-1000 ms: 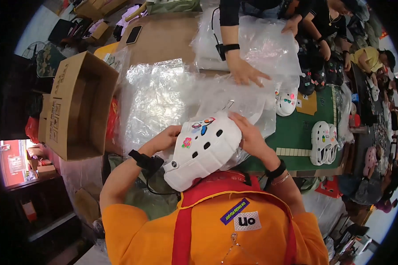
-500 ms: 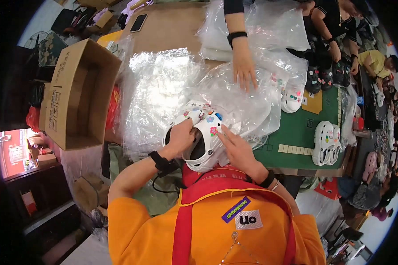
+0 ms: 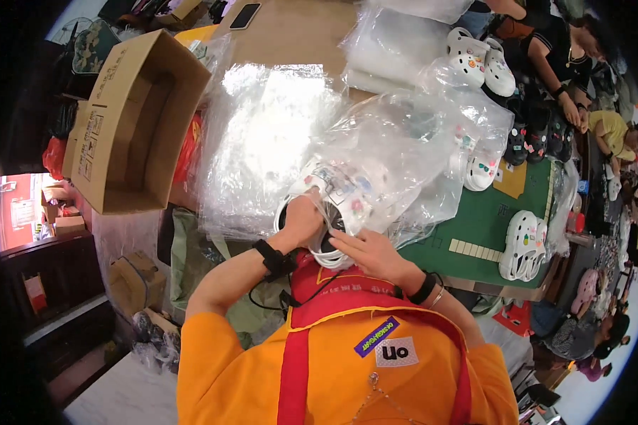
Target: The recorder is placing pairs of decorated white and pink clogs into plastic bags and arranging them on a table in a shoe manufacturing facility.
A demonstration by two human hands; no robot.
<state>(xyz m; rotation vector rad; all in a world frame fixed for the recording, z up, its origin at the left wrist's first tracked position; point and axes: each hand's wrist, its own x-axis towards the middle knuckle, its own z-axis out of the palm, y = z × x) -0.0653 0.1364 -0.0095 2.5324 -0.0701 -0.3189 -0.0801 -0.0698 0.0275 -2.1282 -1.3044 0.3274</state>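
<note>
A pair of white clogs (image 3: 323, 259) with colourful charms lies in front of me, toes pointing away. Clear plastic from a bag (image 3: 397, 156) covers their toe ends, and the charms show blurred through it. My left hand (image 3: 303, 218) is closed on the clogs at their openings. At the near edge of the bag, beside the heels, my right hand (image 3: 370, 251) has its fingertips drawn together on the plastic. Part of the clogs is hidden behind both hands.
Flat clear bags (image 3: 262, 149) are stacked on the left of the table. An open cardboard box (image 3: 138, 127) stands beyond them. White clogs (image 3: 523, 244) sit on the green mat (image 3: 439, 248), more white clogs (image 3: 468, 60) farther back. A phone (image 3: 245, 15) lies at the far edge; co-workers are at right.
The bag has come over the toes of the clogs. My right hand has moved from the charms to the bag's edge. A co-worker's arm has withdrawn, and white clogs now show at the far right.
</note>
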